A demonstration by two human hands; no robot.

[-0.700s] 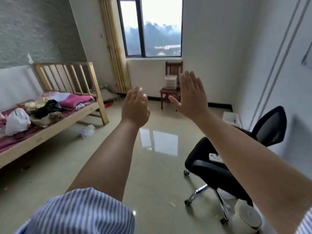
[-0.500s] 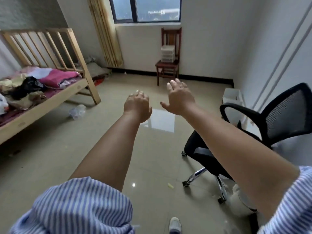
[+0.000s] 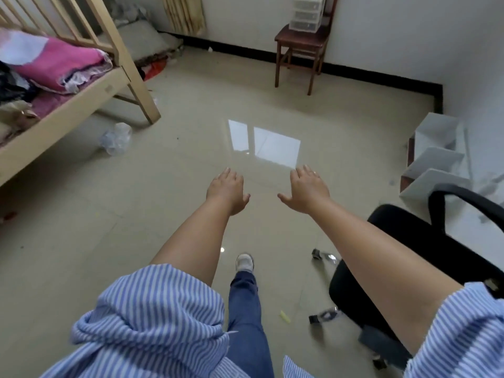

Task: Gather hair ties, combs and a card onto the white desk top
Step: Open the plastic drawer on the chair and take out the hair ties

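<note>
No hair ties, combs or card anywhere in view, and no white table either; all out of frame or hidden, so impossible to place from here. Nearest to the task, then, only the two hands: left hand [image 3: 226,190] and right hand [image 3: 306,190], both held out over the floor [image 3: 163,203], palms down, fingers spread wide, holding nothing, side by side with a gap between.

Step in hand, at a guess: walking and searching, nothing picked up so far. One shoe [image 3: 244,261] set forward on the tiles. To do this well: scan the likeliest spots first, meaning the cluttered bed [image 3: 90,98] at far left and the floor beside it; turn toward whatever lies behind or to the right, where the table may stand; keep clear of the office chair [image 3: 425,257] at near right and its castors. Small items such as ties may hide among the bedding, so lift folds rather than sweep.

Counted: two hands, both empty; one bed with a pink blanket [image 3: 58,62]; one crumpled clear bottle [image 3: 116,137] on the floor by the bed leg; one black office chair; one wooden chair [image 3: 300,47] at the far wall carrying one clear drawer unit [image 3: 306,13]; one small yellow scrap [image 3: 285,316] on the tiles near the castors. Hair ties, combs, card: none seen.
</note>
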